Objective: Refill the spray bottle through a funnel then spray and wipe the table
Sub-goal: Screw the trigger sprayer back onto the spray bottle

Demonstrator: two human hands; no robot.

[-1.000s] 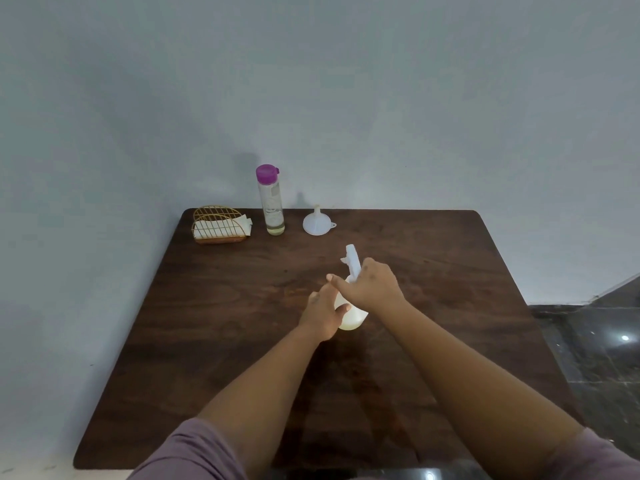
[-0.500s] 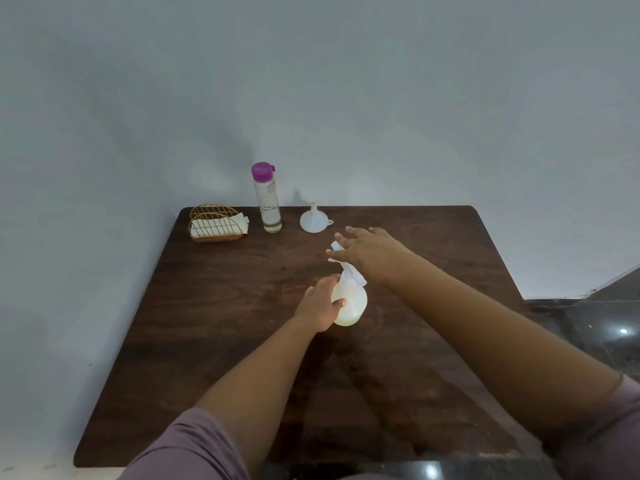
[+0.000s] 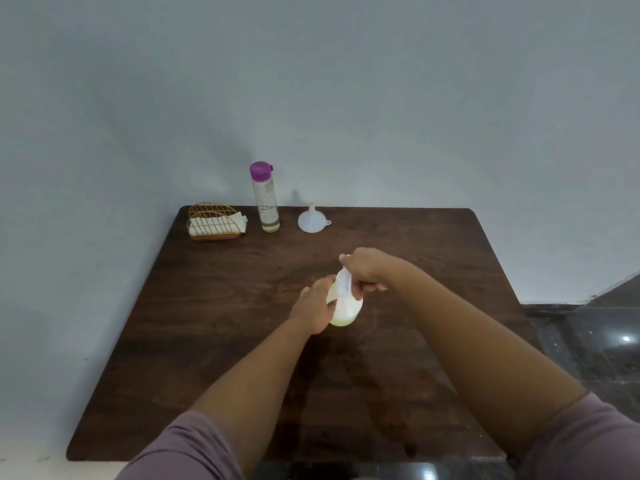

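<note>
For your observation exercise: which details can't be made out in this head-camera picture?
- Spray bottle: whether its head is still screwed on; both hands cover the neck.
- Left hand: fingertips hidden behind the bottle.
- Clear bottle: label print too small to read.
- Table: near edge cut off by sleeves.

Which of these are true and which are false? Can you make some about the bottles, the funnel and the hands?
1. The left hand holds the spray bottle by its body. True.
2. The funnel sits in the spray bottle's neck. False: it stands spout up on the table, near the far edge.
3. The right hand grips the white spray head. True.
4. The tall bottle has a green cap. False: its cap is purple.
5. The napkin holder is at the table's near right corner. False: it is at the far left corner.
</note>
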